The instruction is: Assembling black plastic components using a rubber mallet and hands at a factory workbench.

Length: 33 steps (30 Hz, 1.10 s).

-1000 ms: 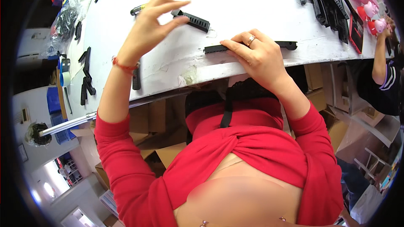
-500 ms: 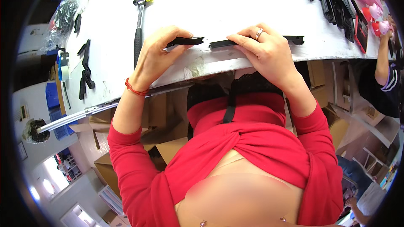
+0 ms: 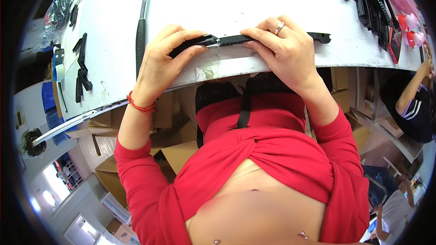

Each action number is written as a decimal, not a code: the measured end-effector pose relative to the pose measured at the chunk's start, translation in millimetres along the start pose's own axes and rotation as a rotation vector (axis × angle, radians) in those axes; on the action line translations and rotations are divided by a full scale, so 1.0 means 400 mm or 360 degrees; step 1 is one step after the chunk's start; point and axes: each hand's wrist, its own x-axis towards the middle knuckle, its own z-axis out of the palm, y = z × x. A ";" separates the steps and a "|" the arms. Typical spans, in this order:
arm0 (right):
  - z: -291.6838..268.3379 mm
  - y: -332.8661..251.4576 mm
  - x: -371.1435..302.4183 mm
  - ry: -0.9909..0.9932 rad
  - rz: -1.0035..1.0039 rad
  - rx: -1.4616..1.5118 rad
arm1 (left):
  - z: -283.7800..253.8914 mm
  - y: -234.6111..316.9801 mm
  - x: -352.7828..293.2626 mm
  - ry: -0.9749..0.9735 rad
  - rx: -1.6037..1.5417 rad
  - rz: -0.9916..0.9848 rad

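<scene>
Clearly, in the head view, your left hand point(image 3: 170, 50) was closed around an angular black plastic piece point(image 3: 200, 41), mostly hidden by your fingers. Your right hand point(image 3: 286, 47) pinched a long, narrow black plastic strip with a toothed lower edge point(image 3: 233, 40), its rounded end poking out past your knuckles. The two parts met nearly end to end between your hands, close to the front edge of the scuffed white worktop point(image 3: 195, 16); whether they touched or stood slightly apart, you could not tell from above.

Your left piece sloped against the strip, so a push at that angle could probably have made the ends miss, jam or chip. Your fingertips sat near the join, and a sudden slip might have nipped them. With the front edge so near, a loosened grip could have dropped either part. The yellow-tipped hammer with a black ribbed handle point(image 3: 141, 31) lay just beside your left hand, where a leftward swing might have knocked it.
</scene>
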 end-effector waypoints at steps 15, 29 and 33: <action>0.007 0.004 -0.009 0.0098 0.0042 0.0075 | 0.012 0.029 -0.006 0.0031 0.0098 -0.0046; -0.021 -0.026 -0.056 -0.0091 -0.0032 0.0232 | -0.002 0.024 -0.031 0.0109 -0.0072 -0.0202; -0.029 -0.042 -0.023 -0.0055 0.0038 0.0323 | -0.011 0.031 -0.041 0.0052 -0.0100 -0.0147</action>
